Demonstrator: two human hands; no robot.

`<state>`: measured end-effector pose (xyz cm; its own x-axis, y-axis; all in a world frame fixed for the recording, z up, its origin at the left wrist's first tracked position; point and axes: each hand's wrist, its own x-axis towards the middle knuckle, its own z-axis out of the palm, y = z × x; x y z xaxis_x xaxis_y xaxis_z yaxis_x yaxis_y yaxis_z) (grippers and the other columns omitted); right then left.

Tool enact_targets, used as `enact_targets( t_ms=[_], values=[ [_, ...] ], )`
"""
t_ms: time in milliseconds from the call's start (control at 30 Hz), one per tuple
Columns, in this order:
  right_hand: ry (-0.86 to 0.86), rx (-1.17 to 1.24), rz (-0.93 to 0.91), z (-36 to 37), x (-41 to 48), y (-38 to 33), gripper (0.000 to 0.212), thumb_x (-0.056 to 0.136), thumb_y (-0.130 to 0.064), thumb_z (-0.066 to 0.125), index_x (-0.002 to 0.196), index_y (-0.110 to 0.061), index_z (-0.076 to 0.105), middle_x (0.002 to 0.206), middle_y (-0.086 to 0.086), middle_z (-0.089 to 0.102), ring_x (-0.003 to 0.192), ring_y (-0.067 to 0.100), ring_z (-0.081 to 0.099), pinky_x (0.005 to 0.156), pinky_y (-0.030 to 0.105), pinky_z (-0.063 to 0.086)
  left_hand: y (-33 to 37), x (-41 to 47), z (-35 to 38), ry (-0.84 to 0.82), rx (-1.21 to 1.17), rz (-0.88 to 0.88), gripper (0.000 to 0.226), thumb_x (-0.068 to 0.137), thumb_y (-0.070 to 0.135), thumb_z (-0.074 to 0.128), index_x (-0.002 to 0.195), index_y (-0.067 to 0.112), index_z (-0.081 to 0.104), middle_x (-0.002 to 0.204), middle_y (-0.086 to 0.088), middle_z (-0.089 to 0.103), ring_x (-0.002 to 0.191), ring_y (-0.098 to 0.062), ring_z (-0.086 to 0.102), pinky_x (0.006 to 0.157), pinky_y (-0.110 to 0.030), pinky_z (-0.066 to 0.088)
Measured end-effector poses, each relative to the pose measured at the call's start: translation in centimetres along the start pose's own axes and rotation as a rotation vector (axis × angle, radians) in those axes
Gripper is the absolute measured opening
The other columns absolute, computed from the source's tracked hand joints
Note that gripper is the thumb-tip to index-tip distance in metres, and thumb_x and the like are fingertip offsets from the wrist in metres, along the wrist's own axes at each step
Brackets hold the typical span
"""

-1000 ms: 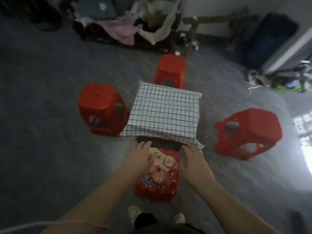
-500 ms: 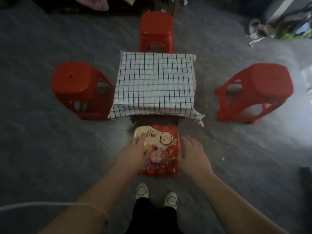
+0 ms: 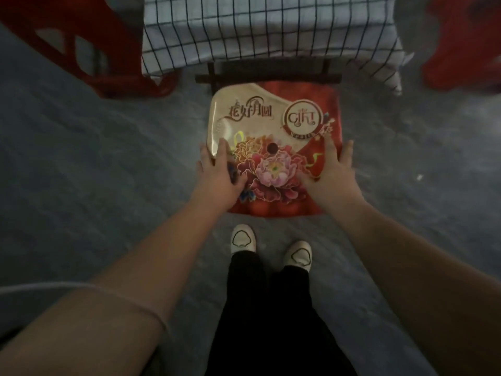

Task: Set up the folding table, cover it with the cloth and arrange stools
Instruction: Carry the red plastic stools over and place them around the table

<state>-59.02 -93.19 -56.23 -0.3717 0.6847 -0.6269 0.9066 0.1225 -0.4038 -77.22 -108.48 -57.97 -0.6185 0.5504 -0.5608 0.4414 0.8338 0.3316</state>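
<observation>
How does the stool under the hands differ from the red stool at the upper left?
The near stool has a floral print on its seat; the left stool shows plain red. The left hand and right hand rest on the near stool; nothing touches the left stool. The near stool sits at the checked cloth front edge, the left stool at its left side. Both are red, on the grey floor.

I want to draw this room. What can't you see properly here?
All head view:
- Table: checked cloth covers its top; top edge cuts it off.
- Left stool, right stool: cut by edges, blurred.
- Flowered stool: legs hidden under its seat.
</observation>
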Motion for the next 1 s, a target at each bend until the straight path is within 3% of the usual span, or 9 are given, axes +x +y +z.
enact_targets(
  t_ms=[100,233,300,400,567,700,800,1000],
  values=[
    [0.033,0.074,0.012,0.9,0.4,0.2,0.1,0.085,-0.047,0.072,0.153,-0.046,-0.001,0.166,0.007,-0.013,0.149,0.042,0.018,0.112,0.06,0.033,-0.8,0.4,0.3,0.007,-0.094,0.001,0.102,0.086,0.042,0.074,0.155,0.042,-0.001,0.165,-0.012,-0.011,0.144,-0.039,0.032,0.115,-0.049,0.035],
    [0.064,0.139,0.009,1.0,0.3,0.2,0.101,0.082,-0.04,0.078,0.153,-0.047,0.005,0.166,0.007,-0.004,0.147,0.04,0.024,0.113,0.058,0.035,-0.4,0.7,0.1,0.028,-0.145,-0.051,0.103,0.078,0.04,0.081,0.152,0.038,0.01,0.145,-0.015,0.035,0.12,-0.036,0.055,0.102,-0.053,0.049],
    [0.068,0.146,0.001,0.9,-0.2,0.3,0.101,0.082,-0.039,0.078,0.153,-0.046,0.006,0.165,0.006,-0.004,0.147,0.039,0.025,0.113,0.057,0.035,-0.4,0.1,0.2,0.037,-0.157,-0.037,0.094,0.076,0.041,0.082,0.146,0.032,0.02,0.132,-0.013,0.043,0.11,-0.034,0.059,0.096,-0.053,0.053],
    [0.07,0.14,-0.008,1.1,-2.0,0.9,0.101,0.082,-0.041,0.077,0.153,-0.048,0.006,0.165,0.004,-0.003,0.147,0.037,0.026,0.112,0.057,0.037,-0.9,-1.6,0.3,0.042,-0.161,-0.014,0.086,0.076,0.04,0.082,0.141,0.03,0.027,0.126,-0.011,0.045,0.105,-0.03,0.06,0.094,-0.052,0.054],
    [0.097,0.154,-0.012,3.1,-6.6,1.7,0.099,0.082,-0.042,0.076,0.151,-0.049,0.006,0.165,0.0,0.001,0.144,0.036,0.032,0.11,0.057,0.041,-3.4,-5.7,0.8,0.047,-0.178,-0.001,0.097,0.079,0.04,0.08,0.149,0.042,0.014,0.136,-0.01,0.041,0.117,-0.029,0.057,0.097,-0.052,0.052],
    [0.129,0.189,-0.011,5.1,-10.6,2.3,0.098,0.081,-0.043,0.076,0.15,-0.051,0.007,0.163,0.001,0.004,0.143,0.034,0.035,0.108,0.058,0.042,-5.7,-9.1,0.9,0.039,-0.191,0.039,0.096,0.081,0.04,0.079,0.151,0.04,0.013,0.134,-0.01,0.04,0.116,-0.031,0.057,0.098,-0.052,0.052],
    [0.13,0.186,0.026,6.8,-14.1,2.8,0.098,0.083,-0.041,0.076,0.151,-0.05,0.007,0.165,0.0,0.0,0.145,0.035,0.031,0.11,0.058,0.04,-7.4,-12.2,0.9,0.03,-0.172,0.054,0.096,0.081,0.041,0.078,0.15,0.041,0.012,0.133,-0.01,0.042,0.113,-0.031,0.059,0.095,-0.053,0.053],
    [0.11,0.185,0.064,10.9,-19.3,4.9,0.098,0.085,-0.04,0.074,0.152,-0.05,0.004,0.166,0.001,-0.006,0.149,0.033,0.023,0.114,0.058,0.035,-10.7,-17.2,2.8,-0.021,-0.153,0.052,0.101,0.083,0.04,0.077,0.154,0.039,0.004,0.141,-0.012,0.035,0.125,-0.031,0.051,0.105,-0.049,0.047]
  ],
)
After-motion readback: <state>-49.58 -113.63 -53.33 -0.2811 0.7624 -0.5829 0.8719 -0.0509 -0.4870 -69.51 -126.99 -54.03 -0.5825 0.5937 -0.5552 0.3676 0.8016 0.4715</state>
